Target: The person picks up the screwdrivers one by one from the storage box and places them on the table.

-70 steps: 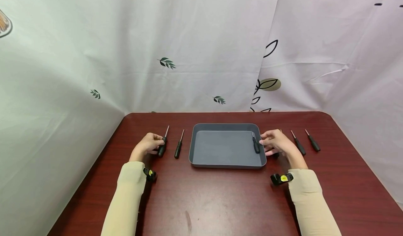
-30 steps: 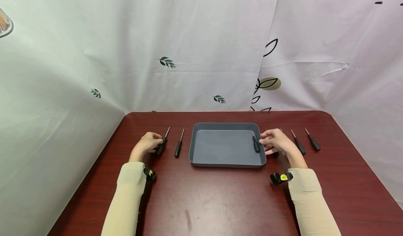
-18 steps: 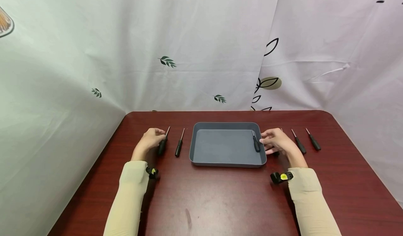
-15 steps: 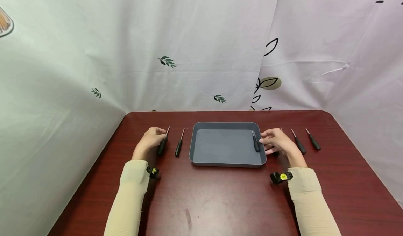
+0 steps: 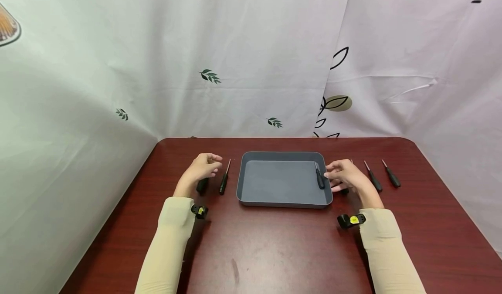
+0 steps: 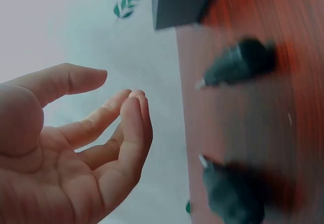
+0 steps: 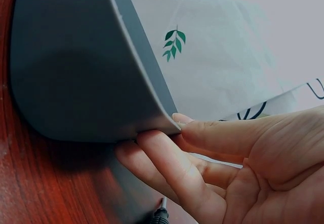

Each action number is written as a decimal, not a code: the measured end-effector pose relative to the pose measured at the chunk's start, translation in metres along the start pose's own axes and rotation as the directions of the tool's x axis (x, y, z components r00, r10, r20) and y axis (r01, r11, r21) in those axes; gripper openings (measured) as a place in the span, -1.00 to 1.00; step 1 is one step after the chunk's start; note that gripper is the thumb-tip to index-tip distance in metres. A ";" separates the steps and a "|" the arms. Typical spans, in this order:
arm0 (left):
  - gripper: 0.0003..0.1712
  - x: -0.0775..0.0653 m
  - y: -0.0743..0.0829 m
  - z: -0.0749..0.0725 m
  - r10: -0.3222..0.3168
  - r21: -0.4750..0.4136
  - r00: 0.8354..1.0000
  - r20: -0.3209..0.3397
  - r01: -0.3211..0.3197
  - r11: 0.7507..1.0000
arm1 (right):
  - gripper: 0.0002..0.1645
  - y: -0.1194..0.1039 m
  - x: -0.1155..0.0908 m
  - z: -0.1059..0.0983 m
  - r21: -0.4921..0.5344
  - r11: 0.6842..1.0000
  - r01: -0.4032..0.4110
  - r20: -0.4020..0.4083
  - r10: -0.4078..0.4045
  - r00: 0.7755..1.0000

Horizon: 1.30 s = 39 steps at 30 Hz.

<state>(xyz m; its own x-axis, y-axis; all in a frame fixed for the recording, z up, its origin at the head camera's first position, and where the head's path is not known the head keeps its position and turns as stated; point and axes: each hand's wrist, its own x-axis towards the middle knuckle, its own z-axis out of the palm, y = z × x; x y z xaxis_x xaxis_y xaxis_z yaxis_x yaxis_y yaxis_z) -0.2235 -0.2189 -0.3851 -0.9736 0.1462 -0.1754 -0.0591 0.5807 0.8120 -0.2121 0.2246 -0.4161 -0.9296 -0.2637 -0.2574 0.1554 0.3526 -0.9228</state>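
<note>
My left hand (image 5: 201, 170) hovers over the table with fingers loosely bent, holding nothing. Under it, partly hidden, lies a black-handled screwdriver (image 5: 201, 186); a slimmer one with a ribbed handle (image 5: 223, 183) is just to the right. The left wrist view shows a gap between the thumb (image 6: 83, 78) and fingers, both screwdrivers blurred beyond. My right hand (image 5: 345, 174) pinches the right wall of a grey rectangular tray (image 5: 278, 180), thumb at the rim and fingers outside (image 7: 167, 155). Inside the tray, along its right side, rests a small black screwdriver (image 5: 319, 179).
Two more black screwdrivers (image 5: 373, 180) (image 5: 392, 178) lie right of my right hand, and another handle (image 5: 344, 191) shows partly beneath that hand. The dark red table (image 5: 274, 250) meets a white printed cloth (image 5: 251, 45) at the back and sides.
My left hand has left the leftmost screwdriver, which stays on the table, and has moved right and slightly farther from me. My right hand keeps its hold on the tray.
</note>
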 end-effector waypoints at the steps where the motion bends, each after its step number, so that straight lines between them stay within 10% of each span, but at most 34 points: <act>1: -0.57 0.001 0.003 0.003 0.007 -0.017 1.000 0.009 -0.007 1.000 | -0.42 0.000 0.000 0.000 -0.001 1.000 0.001 0.000 -0.001 1.000; 39: -0.49 0.030 0.056 0.097 0.090 -0.257 0.974 0.206 -0.035 0.966 | -0.43 0.003 0.002 -0.002 0.012 1.000 0.006 0.003 -0.007 1.000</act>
<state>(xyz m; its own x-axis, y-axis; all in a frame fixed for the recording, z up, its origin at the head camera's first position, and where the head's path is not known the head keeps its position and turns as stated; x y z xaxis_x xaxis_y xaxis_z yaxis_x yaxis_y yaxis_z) -0.2342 -0.1041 -0.3991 -0.9085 0.3599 -0.2123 -0.0798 0.3494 0.9336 -0.2140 0.2269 -0.4182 -0.9297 -0.2685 -0.2521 0.1533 0.3404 -0.9277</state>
